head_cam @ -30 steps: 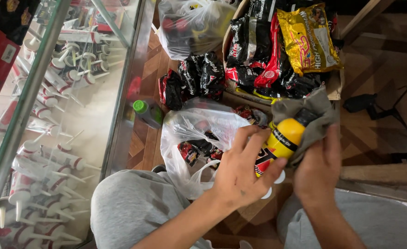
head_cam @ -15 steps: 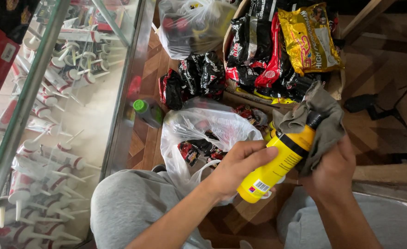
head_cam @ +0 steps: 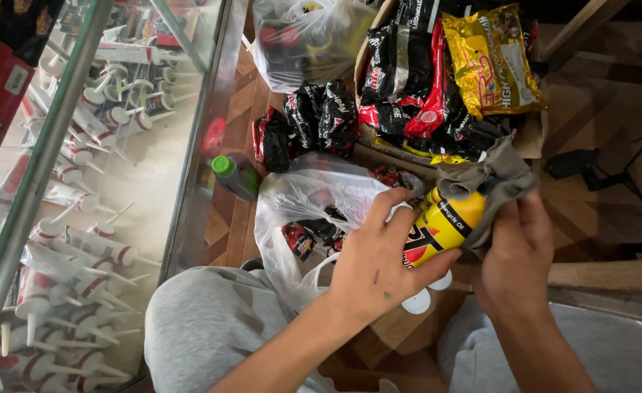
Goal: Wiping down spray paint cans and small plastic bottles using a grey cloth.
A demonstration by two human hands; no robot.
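You are in the middle of wiping down a yellow oil bottle (head_cam: pixel 443 227) with a grey cloth (head_cam: pixel 489 182). Your left hand (head_cam: pixel 379 266) is clenched around the lower body of the bottle, thumb underneath and fingers over the top. Your right hand (head_cam: pixel 513 255) is closed on the cloth, pressing it over the bottle's upper end, so the cap is hidden and you cannot see how clean it is.

The bottle sits between your hands, above your grey-trousered knees and just right of the white plastic bag (head_cam: pixel 313 207) of small packets. Its long axis runs on a slant, from lower left to upper right: the base points down-left toward your left palm, the neck end points up-right into the cloth and toward the cardboard box (head_cam: pixel 528 138) of black, red and gold snack packets behind it.

Judging from this, the rubbing step is under way rather than finished. The next move likely calls for a firm left hold while the right hand twists or slides the cloth along that slanted axis, without letting the bottle slip through the fingers. A green-capped bottle (head_cam: pixel 235 175) stands on the wooden floor left of the bag, beside the glass display case (head_cam: pixel 190 145)
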